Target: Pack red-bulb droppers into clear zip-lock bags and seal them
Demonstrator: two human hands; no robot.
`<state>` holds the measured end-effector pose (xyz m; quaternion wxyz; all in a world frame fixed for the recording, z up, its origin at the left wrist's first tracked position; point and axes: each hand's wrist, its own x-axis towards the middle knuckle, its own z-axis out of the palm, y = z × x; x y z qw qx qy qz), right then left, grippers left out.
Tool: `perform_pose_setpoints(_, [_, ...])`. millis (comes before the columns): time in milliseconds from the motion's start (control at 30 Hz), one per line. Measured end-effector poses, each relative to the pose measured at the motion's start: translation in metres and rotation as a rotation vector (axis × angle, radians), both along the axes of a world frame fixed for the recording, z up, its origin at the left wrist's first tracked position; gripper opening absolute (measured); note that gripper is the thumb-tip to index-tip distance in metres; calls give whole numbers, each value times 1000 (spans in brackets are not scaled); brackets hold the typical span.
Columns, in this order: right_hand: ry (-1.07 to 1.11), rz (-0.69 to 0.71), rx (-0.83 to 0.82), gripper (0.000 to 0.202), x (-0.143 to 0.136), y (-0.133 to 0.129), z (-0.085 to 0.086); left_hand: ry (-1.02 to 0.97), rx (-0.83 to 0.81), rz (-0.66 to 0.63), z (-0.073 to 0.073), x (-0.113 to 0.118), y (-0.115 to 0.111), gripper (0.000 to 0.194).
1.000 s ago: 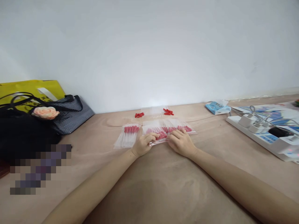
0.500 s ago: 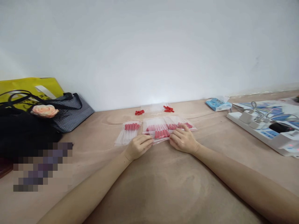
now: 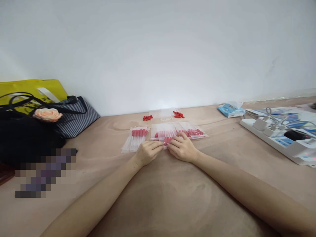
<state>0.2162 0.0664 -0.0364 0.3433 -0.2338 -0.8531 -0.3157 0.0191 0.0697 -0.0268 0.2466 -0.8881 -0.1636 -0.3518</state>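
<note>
Near the middle of the table lies a clear zip bag (image 3: 169, 141) with several red-capped thin sticks in it, its near edge toward me. My left hand (image 3: 148, 152) pinches the left corner of that edge. My right hand (image 3: 182, 148) has its fingers closed on the same edge further right and covers part of the red ends. Just beyond are more filled clear bags (image 3: 192, 132), overlapping. Left of my left hand rests another stack of filled bags (image 3: 135, 140), red ends away from me.
Loose red pieces (image 3: 147, 118) and another red pile (image 3: 178, 114) flank pale thin sticks (image 3: 165, 118) near the wall. Tissues (image 3: 230, 110) and a power strip (image 3: 278, 141) with chargers lie right. A striped bag (image 3: 76, 120), yellow bag (image 3: 32, 87) and fabric flower (image 3: 47, 115) are left.
My right hand has slid left along the bag's near edge, closer to my left hand. My left hand has stayed at the left corner.
</note>
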Motion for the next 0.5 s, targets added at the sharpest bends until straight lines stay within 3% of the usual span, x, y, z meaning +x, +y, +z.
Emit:
perform_pose_setpoints(233, [-23,63,107,25,-10,5,0,8,-12,14,2,1,-1,20])
perform_pose_setpoints(500, [-74,12,185,22,12,2,3,-15,-48,-1,0,0,-2,19])
